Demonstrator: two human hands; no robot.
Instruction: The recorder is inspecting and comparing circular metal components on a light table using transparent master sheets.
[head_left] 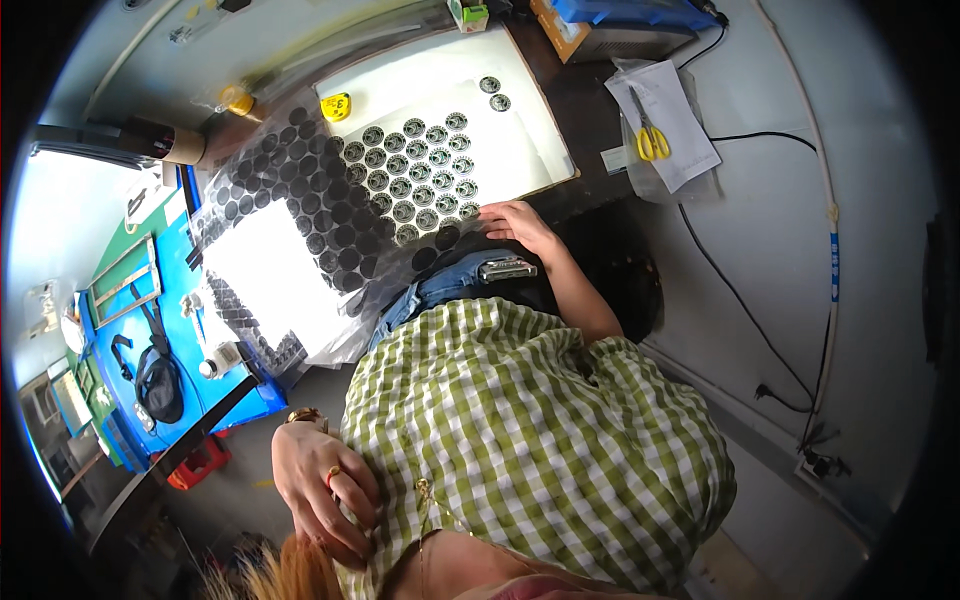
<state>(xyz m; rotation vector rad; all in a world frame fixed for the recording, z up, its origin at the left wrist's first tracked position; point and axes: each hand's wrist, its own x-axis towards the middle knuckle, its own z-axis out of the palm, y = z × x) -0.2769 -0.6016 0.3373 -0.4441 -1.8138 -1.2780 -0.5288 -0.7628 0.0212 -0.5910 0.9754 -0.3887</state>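
Observation:
My right hand rests at the near right edge of a brightly lit white panel, fingers stretched out, beside rows of round black-and-white printed discs. Nothing shows in its grip. My left hand, with a ring and a wrist band, is raised to my green checked shirt near the collar. Its fingers are bent, and their tips are partly hidden against shirt and hair. Clear plastic sheets with dark round discs overlap the panel's left side and hang toward my lap. A yellow tape measure lies on the panel.
Yellow-handled scissors lie on white paper at the right. A box stands at the back. Cables run down the right wall. On the left, a blue table holds a black bag; a red stool stands below.

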